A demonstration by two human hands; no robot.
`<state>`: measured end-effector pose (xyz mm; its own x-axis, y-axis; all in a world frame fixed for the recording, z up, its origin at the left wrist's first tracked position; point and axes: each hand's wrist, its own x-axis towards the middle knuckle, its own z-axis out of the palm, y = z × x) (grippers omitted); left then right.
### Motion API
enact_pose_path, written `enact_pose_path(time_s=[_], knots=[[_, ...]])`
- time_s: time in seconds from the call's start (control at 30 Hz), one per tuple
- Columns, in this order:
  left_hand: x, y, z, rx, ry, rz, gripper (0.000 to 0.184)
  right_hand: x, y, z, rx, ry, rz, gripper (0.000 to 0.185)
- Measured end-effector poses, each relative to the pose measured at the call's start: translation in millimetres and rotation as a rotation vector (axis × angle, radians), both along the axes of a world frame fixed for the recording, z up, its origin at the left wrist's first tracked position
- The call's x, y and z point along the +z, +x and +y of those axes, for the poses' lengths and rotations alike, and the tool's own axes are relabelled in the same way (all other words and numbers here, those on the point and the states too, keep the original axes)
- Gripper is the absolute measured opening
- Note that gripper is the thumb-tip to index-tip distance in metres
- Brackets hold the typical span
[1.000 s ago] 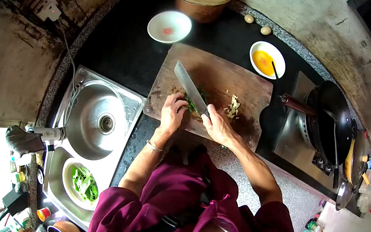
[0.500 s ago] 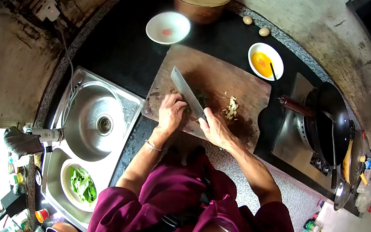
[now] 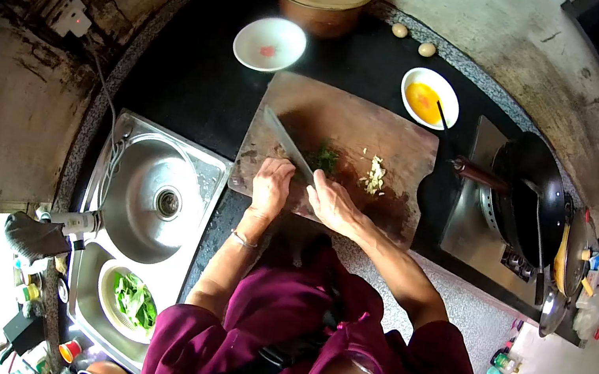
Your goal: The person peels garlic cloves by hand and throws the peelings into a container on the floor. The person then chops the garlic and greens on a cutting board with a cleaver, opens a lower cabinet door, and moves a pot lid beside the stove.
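Note:
My right hand (image 3: 334,203) is closed round the handle of a broad kitchen knife (image 3: 286,136), which points up and left over the wooden cutting board (image 3: 314,101). Close beside the blade, my left hand (image 3: 272,182) rests at the board's lower left with its fingers curled; what they hold is hidden. Finely cut greens (image 3: 327,160) lie just right of the blade. Farther right is a small heap of chopped pale pieces, like garlic (image 3: 375,176).
Behind the board stand a white bowl (image 3: 286,36), a lidded pot (image 3: 320,14) and a bowl of egg (image 3: 422,103). Two eggs (image 3: 427,49) lie near the wall. A wok (image 3: 535,189) sits on the stove at right. Leafy greens (image 3: 133,300) fill a colander in the sink (image 3: 137,222).
The knife and my right hand have shifted left, and more of the cut greens shows beside the blade. My left hand has moved slightly left and down, fingers still curled.

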<state>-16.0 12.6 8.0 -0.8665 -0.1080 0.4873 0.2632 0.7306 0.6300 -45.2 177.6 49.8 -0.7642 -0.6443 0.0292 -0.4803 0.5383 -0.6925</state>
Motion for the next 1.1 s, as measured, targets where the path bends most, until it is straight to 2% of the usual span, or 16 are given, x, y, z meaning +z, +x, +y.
enact_pose_path(time_s=[0.13, 0.2, 0.27, 0.33, 0.37, 0.47, 0.6, 0.67, 0.8, 0.9, 1.0, 1.1], knots=[[0, 0, -7, -0.057, -0.001, 0.01, 0.014, -10, -4, -10, 0.002, -0.07, 0.084, 0.019], [-1, 0, -1, -0.059, 0.026, -0.013, 0.013, -6, -15, -17, 0.056, -0.03, -0.157, 0.019], [4, 0, 3, -0.047, 0.071, -0.005, 0.014, -3, -21, -19, 0.041, -0.037, -0.071, 0.019], [10, 6, 5, -0.017, 0.197, -0.179, 0.017, -1, -22, -20, -0.092, -0.076, -0.196, 0.018], [-2, 2, 4, -0.025, 0.117, 0.031, 0.018, 1, -22, -14, -0.093, -0.099, -0.181, 0.019], [-9, 0, 1, -0.058, 0.092, -0.004, 0.012, 6, -18, 3, -0.087, -0.059, 0.004, 0.021], [2, 8, -3, -0.057, 0.079, -0.058, 0.01, 24, 0, 16, 0.001, 0.062, -0.078, 0.02], [-1, 10, -6, -0.089, -0.04, 0.064, 0.009, 23, 7, 16, 0.004, 0.075, -0.117, 0.019], [3, 12, -11, -0.104, -0.052, 0.039, 0.014, 8, 12, 15, 0.049, -0.014, -0.017, 0.018], [9, 13, -13, -0.125, -0.093, 0.076, 0.011, 7, 13, 13, 0.06, 0.024, 0.005, 0.017], [6, 14, -12, -0.126, -0.101, 0.046, 0.011, 15, 13, 4, 0.088, 0.116, -0.148, 0.018], [3, 15, -14, -0.131, -0.102, 0.034, 0.012, -8, 0, -17, 0.024, -0.029, -0.002, 0.017]])
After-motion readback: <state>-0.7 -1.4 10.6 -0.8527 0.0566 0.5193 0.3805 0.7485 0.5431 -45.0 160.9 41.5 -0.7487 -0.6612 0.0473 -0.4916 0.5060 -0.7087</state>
